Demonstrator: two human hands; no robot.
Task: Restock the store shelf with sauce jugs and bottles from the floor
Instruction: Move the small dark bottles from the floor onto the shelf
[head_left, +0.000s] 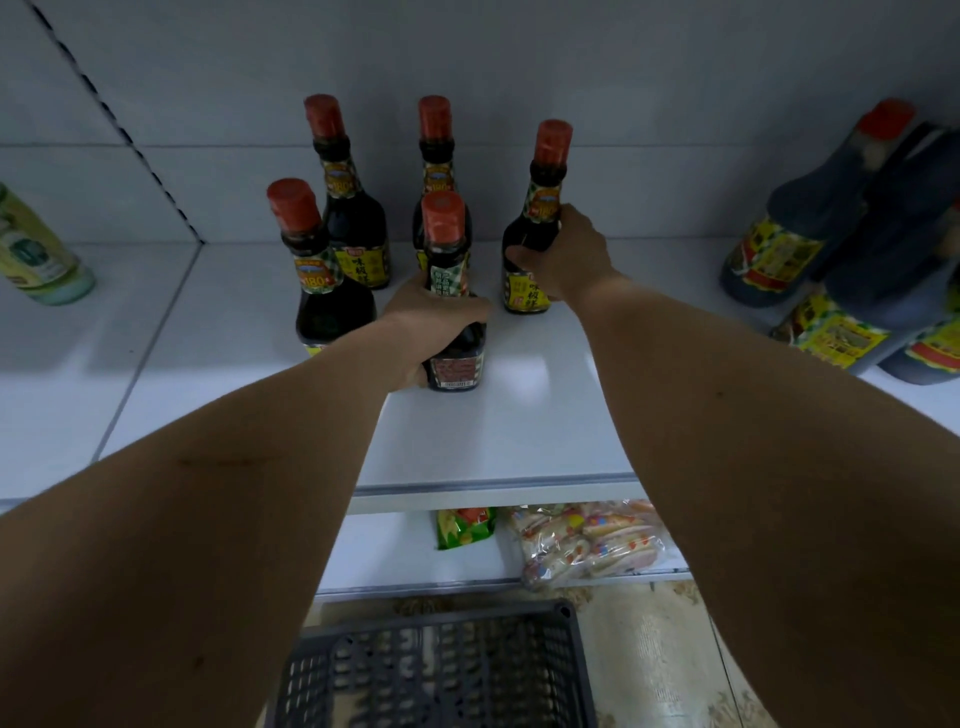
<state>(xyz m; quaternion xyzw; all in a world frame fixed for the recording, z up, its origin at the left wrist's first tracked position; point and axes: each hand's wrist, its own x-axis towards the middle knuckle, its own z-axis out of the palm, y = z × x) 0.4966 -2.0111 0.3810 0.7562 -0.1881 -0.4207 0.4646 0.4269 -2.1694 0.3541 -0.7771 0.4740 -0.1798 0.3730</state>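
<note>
Several dark sauce bottles with red caps stand on the white shelf (519, 415). My left hand (431, 317) grips the front middle bottle (449, 249) around its body; its base rests on the shelf. My right hand (566, 254) grips the right bottle (540, 208) at its shoulder, standing upright. Another bottle (317, 275) stands to the left, and two more (348, 202) (435, 150) stand behind, near the back wall.
Large dark sauce jugs (810, 218) with yellow labels crowd the shelf's right end. A pale green bottle (36, 249) leans at the far left. Snack packets (587, 540) lie on the lower shelf. A dark plastic basket (436, 670) sits on the floor below.
</note>
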